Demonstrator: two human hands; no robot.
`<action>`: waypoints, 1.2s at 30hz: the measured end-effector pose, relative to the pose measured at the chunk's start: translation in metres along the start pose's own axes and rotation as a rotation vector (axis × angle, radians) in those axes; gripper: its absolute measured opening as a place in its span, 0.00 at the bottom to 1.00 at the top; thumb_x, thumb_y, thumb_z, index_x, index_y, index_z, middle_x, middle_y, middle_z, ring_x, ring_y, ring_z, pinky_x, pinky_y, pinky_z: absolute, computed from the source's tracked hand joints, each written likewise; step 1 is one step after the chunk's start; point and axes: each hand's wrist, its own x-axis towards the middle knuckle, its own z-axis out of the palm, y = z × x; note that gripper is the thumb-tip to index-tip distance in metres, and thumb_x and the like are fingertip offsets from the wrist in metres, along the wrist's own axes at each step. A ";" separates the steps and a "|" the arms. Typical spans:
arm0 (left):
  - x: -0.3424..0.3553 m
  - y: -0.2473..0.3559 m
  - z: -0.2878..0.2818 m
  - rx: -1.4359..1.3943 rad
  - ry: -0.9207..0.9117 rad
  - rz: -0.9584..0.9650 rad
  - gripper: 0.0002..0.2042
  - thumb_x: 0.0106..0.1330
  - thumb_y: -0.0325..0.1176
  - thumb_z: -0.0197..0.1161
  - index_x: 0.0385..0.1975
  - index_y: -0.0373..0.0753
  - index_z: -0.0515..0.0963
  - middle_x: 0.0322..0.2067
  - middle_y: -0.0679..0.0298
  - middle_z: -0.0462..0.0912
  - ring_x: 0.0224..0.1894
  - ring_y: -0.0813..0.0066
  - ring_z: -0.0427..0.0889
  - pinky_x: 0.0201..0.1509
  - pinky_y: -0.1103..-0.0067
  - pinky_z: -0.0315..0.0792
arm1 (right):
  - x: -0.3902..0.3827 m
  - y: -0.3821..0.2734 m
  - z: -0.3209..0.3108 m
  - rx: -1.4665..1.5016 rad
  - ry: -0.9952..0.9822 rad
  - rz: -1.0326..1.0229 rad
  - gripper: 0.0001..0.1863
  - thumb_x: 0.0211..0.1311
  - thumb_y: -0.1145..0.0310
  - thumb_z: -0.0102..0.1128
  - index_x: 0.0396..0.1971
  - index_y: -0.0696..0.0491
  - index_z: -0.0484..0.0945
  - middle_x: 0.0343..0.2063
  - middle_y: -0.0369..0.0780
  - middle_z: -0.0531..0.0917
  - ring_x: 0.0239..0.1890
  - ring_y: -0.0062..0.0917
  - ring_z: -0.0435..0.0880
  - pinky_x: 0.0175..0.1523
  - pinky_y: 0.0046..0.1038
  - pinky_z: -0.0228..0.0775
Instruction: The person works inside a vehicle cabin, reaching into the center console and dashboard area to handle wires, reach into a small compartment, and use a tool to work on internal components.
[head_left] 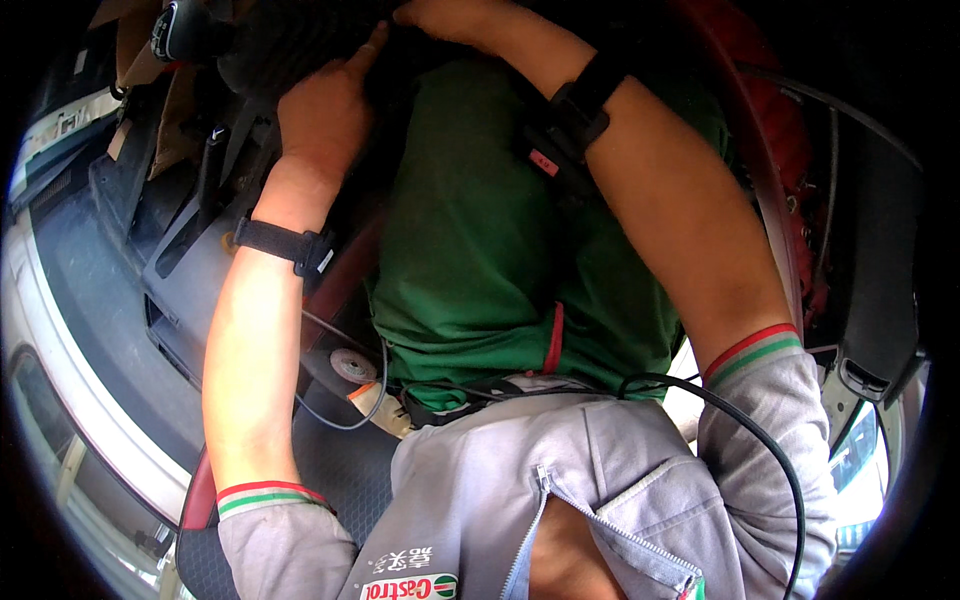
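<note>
My left hand reaches into a dark recess at the top, beside a black ribbed part. One of its digits stretches up and to the right; the other fingers are lost in shadow. At the upper edge my right hand comes in from the right, partly cut off, with one fingertip near that outstretched digit. Whatever either hand touches is too dark to make out. Black straps circle my left wrist and my right forearm. Below them lie my legs in green trousers.
I am inside a vehicle cab. A black-handled lever stands left of my left forearm. A dark patterned seat with red trim is beneath me. A black cable runs over my right side. A pale disc lies by my waist.
</note>
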 end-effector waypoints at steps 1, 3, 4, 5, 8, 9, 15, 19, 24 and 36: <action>0.001 0.000 0.000 -0.007 0.000 0.006 0.33 0.59 0.25 0.53 0.65 0.65 0.68 0.32 0.57 0.84 0.36 0.55 0.84 0.36 0.64 0.78 | 0.000 -0.001 0.000 -0.019 0.005 0.024 0.15 0.50 0.68 0.66 0.38 0.59 0.84 0.38 0.53 0.84 0.45 0.46 0.82 0.50 0.40 0.74; 0.001 0.002 -0.001 -0.005 -0.001 -0.002 0.32 0.59 0.26 0.53 0.65 0.65 0.68 0.32 0.57 0.84 0.36 0.55 0.84 0.36 0.64 0.78 | 0.000 -0.002 -0.001 -0.038 0.012 0.048 0.16 0.50 0.67 0.66 0.39 0.58 0.84 0.40 0.53 0.84 0.46 0.46 0.82 0.51 0.40 0.74; 0.002 0.003 -0.002 -0.004 -0.002 -0.008 0.32 0.60 0.26 0.53 0.65 0.65 0.69 0.33 0.57 0.84 0.36 0.55 0.84 0.36 0.64 0.78 | -0.001 -0.002 -0.003 -0.021 -0.012 0.044 0.16 0.50 0.68 0.67 0.40 0.57 0.84 0.40 0.53 0.84 0.46 0.45 0.82 0.51 0.39 0.74; 0.002 0.003 -0.001 -0.005 0.000 -0.003 0.32 0.60 0.26 0.53 0.65 0.65 0.69 0.33 0.57 0.84 0.36 0.55 0.84 0.36 0.64 0.78 | -0.002 -0.002 -0.004 -0.002 -0.036 0.039 0.17 0.50 0.68 0.67 0.41 0.56 0.83 0.41 0.52 0.84 0.47 0.45 0.82 0.51 0.38 0.73; -0.001 0.002 0.003 -0.037 0.058 0.016 0.30 0.60 0.26 0.53 0.63 0.64 0.71 0.33 0.59 0.83 0.36 0.55 0.84 0.36 0.63 0.78 | -0.004 -0.005 -0.003 0.056 -0.025 -0.055 0.17 0.50 0.68 0.67 0.42 0.55 0.83 0.41 0.50 0.84 0.46 0.44 0.82 0.50 0.39 0.74; -0.004 0.002 0.003 0.000 0.039 -0.003 0.29 0.60 0.26 0.53 0.62 0.63 0.72 0.33 0.59 0.83 0.36 0.56 0.84 0.36 0.64 0.78 | -0.004 -0.006 -0.002 0.057 -0.024 -0.055 0.17 0.50 0.68 0.67 0.42 0.55 0.83 0.41 0.50 0.84 0.46 0.44 0.82 0.50 0.39 0.74; -0.002 0.002 0.000 -0.045 -0.059 -0.037 0.26 0.65 0.28 0.54 0.62 0.62 0.71 0.39 0.56 0.84 0.40 0.53 0.84 0.39 0.64 0.79 | 0.001 0.004 0.009 0.194 0.009 -0.150 0.11 0.54 0.70 0.64 0.37 0.56 0.81 0.34 0.49 0.83 0.40 0.42 0.82 0.45 0.40 0.74; -0.004 0.009 -0.010 -0.025 -0.068 -0.065 0.26 0.65 0.28 0.53 0.62 0.65 0.71 0.38 0.56 0.84 0.39 0.52 0.84 0.39 0.63 0.79 | 0.015 0.008 0.009 0.070 0.032 0.056 0.12 0.52 0.69 0.63 0.36 0.59 0.80 0.34 0.51 0.83 0.41 0.44 0.82 0.45 0.41 0.73; -0.009 0.002 0.000 -0.004 0.029 -0.041 0.30 0.61 0.27 0.53 0.63 0.67 0.70 0.32 0.63 0.82 0.36 0.58 0.84 0.36 0.64 0.79 | 0.011 0.004 -0.004 0.061 -0.158 0.088 0.17 0.50 0.67 0.64 0.40 0.60 0.81 0.38 0.54 0.83 0.43 0.47 0.82 0.47 0.41 0.73; -0.009 0.003 0.003 -0.007 0.039 -0.053 0.29 0.61 0.27 0.54 0.62 0.66 0.72 0.36 0.63 0.84 0.37 0.57 0.85 0.37 0.65 0.80 | -0.016 -0.022 -0.024 -0.031 -0.173 -0.038 0.20 0.50 0.65 0.66 0.42 0.60 0.82 0.40 0.53 0.84 0.46 0.46 0.82 0.51 0.39 0.73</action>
